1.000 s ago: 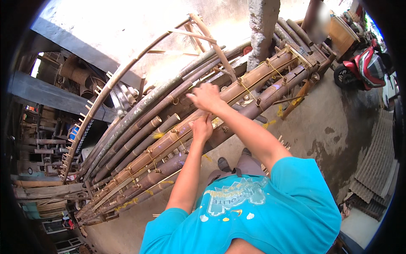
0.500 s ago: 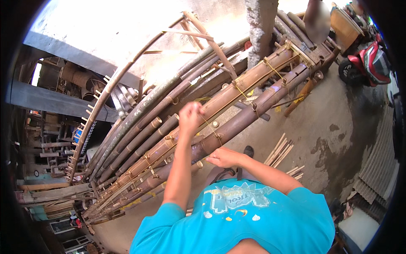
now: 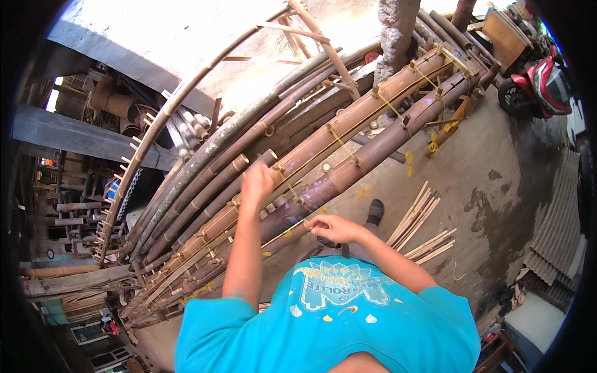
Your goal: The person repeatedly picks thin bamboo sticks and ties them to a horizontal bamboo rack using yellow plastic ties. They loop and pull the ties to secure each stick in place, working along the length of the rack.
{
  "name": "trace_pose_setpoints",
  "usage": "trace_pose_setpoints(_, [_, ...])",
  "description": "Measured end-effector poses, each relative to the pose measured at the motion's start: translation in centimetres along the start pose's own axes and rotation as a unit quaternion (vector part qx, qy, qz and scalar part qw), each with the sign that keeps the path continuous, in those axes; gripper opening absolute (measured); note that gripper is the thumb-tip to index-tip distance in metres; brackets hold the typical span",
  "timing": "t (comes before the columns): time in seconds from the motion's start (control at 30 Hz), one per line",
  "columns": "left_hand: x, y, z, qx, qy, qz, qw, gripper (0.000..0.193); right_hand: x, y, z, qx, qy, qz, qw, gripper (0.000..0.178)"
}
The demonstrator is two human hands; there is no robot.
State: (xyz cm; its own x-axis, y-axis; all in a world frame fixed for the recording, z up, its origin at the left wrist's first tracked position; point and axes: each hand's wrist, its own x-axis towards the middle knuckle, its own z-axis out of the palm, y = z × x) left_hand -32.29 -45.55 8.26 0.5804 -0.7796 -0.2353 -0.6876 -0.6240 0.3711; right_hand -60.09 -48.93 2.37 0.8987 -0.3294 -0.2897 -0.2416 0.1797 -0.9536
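Observation:
Two long bamboo poles run side by side on a slant before me, a lighter brown pole (image 3: 333,138) on the far side and a darker pole (image 3: 367,163) nearer. Yellow cord (image 3: 336,136) spans them at intervals, round small pegs. Over the far pole is my left hand (image 3: 257,184), curled closed and somewhat blurred; what it holds, if anything, is hidden. My right hand (image 3: 333,228) is just on the near side of the darker pole, thumb and fingers pinched together. A thin pale line runs by its fingertips, but I cannot make out what they grip.
More bamboo poles (image 3: 211,163) lie beyond, under a curved pegged bamboo (image 3: 138,152). A rough concrete post (image 3: 393,37) stands at the back. Split bamboo strips (image 3: 415,214) lie on the floor near my foot (image 3: 375,211). A red motorbike (image 3: 542,87) is parked at right.
My left hand has come down and left, nearer the far pole. My right hand has slid slightly right along the darker pole, still pinched. The view has shifted, and my foot shows more.

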Motion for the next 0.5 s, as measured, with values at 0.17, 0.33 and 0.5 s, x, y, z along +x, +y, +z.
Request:
trace_pose_setpoints(0.17, [-6.7,0.4,3.7,-0.062,0.080,0.063,0.993,0.032,3.3,-2.5,5.3,0.599,0.243,0.000,0.763,0.024])
trace_pose_setpoints(0.33, [-4.7,-3.9,7.3,-0.201,0.074,0.045,0.976,0.034,11.9,-11.3,10.6,0.205,0.161,-0.208,0.943,0.031])
trace_pose_setpoints(0.5, [-5.7,0.5,3.7,-0.104,0.078,0.047,0.990,0.031,18.5,-13.2,1.8,-0.592,0.270,-0.100,0.752,0.062])
